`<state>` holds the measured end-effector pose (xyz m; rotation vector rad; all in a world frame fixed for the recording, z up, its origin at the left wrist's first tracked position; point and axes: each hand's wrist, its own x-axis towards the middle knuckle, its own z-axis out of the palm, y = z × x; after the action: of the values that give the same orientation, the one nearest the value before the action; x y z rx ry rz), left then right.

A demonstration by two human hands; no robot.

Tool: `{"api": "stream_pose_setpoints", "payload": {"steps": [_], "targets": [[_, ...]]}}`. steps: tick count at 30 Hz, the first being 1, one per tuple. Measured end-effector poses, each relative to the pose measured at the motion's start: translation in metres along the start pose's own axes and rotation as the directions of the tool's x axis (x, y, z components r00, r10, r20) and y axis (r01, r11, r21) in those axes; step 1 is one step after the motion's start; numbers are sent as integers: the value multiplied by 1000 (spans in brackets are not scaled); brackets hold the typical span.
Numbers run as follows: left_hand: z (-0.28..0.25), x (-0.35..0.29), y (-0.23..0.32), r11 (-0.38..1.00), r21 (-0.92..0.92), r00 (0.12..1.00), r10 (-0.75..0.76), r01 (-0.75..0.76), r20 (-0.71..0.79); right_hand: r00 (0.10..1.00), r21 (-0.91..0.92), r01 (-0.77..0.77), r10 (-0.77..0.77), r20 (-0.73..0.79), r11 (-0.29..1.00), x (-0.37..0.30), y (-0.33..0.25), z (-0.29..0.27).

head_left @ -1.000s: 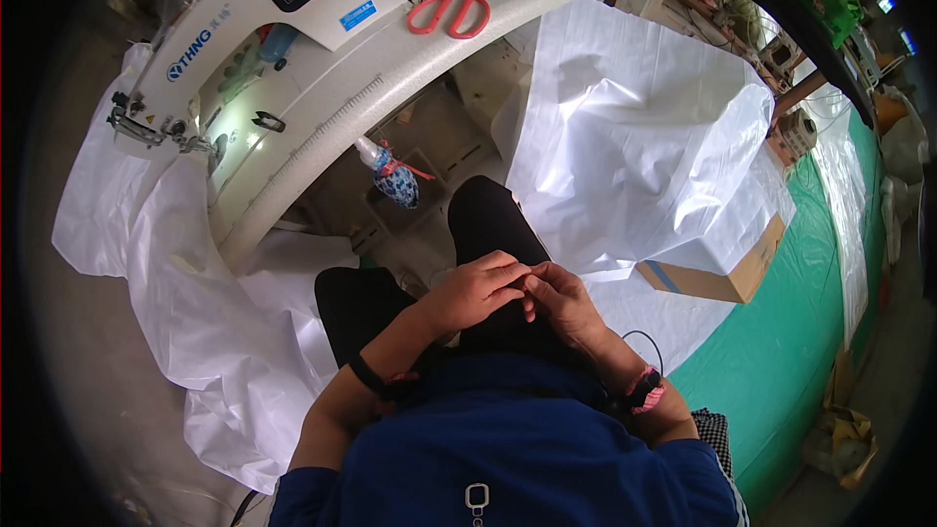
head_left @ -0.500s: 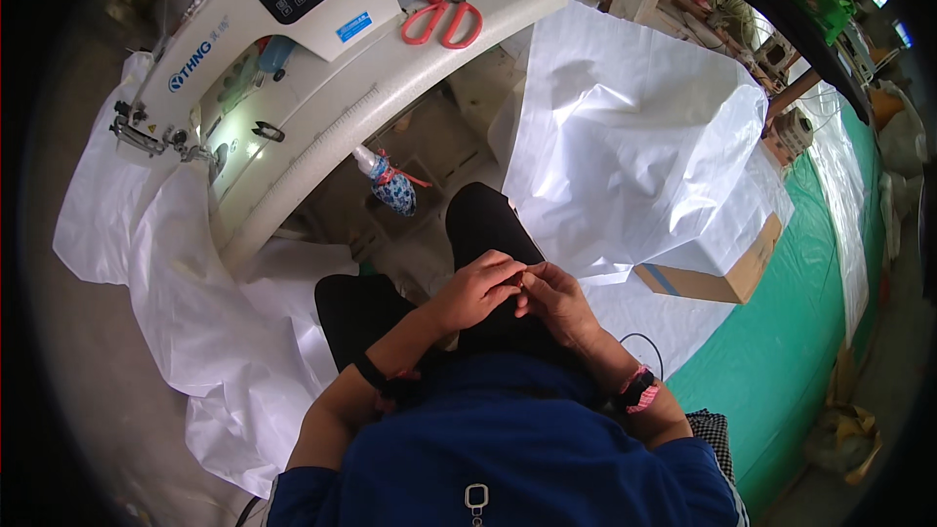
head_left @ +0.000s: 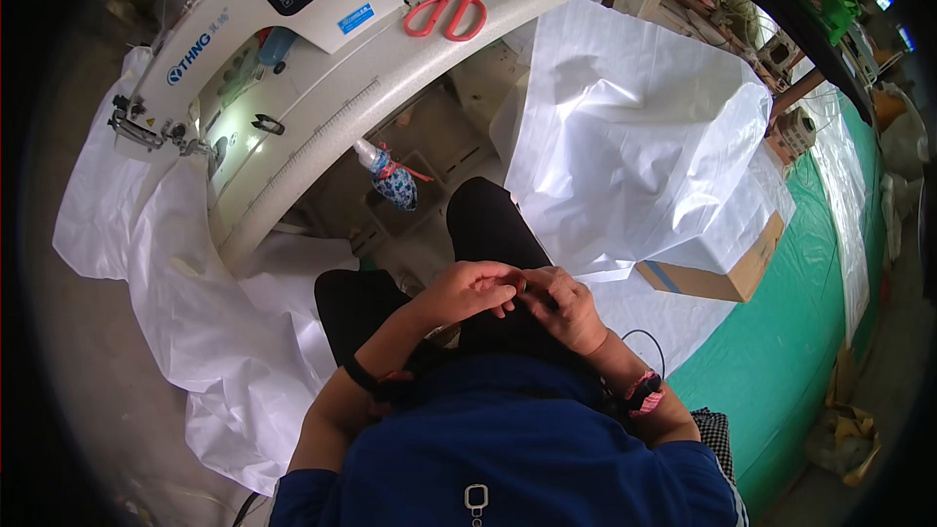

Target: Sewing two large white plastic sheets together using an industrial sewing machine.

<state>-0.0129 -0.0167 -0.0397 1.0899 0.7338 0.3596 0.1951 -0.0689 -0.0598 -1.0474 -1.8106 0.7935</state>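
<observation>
Above my lap, my left hand and my right hand meet at the fingertips. Both are closed, with the fingers curled and pinching. Between them shows a small dark red thing, too small to name and partly hidden by the fingers. A dark band circles my left wrist, and a pink and black band is on my right. My dark trousers lie under the hands.
Ahead left stands a white sewing machine on its table, with red-handled scissors and small black thread snips. White sheeting drapes at the right over a cardboard box; more sheeting hangs left. Green sheeting covers the floor.
My fingers have shifted: the left hand has turned and lowered slightly, the right hand's fingers have rolled downward. The small dark red thing shows more clearly between them.
</observation>
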Motion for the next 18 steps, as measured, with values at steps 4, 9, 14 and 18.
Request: {"api": "stream_pose_setpoints", "payload": {"steps": [4, 9, 14, 18], "targets": [[0, 4, -5, 996, -89, 1000, -23, 22, 0, 999, -25, 40, -40, 9, 999, -3, 4, 6], [-4, 8, -14, 998, 40, 999, -52, 53, -14, 997, -65, -71, 71, 2, 995, 0, -6, 7], [-3, 9, -14, 997, 36, 997, -70, 71, -25, 999, -177, 27, -22, 28, 984, 1, -1, 8], [-4, 10, -14, 992, 101, 997, -69, 72, -30, 993, -182, 93, -79, 85, 979, 4, 2, 8]]}}
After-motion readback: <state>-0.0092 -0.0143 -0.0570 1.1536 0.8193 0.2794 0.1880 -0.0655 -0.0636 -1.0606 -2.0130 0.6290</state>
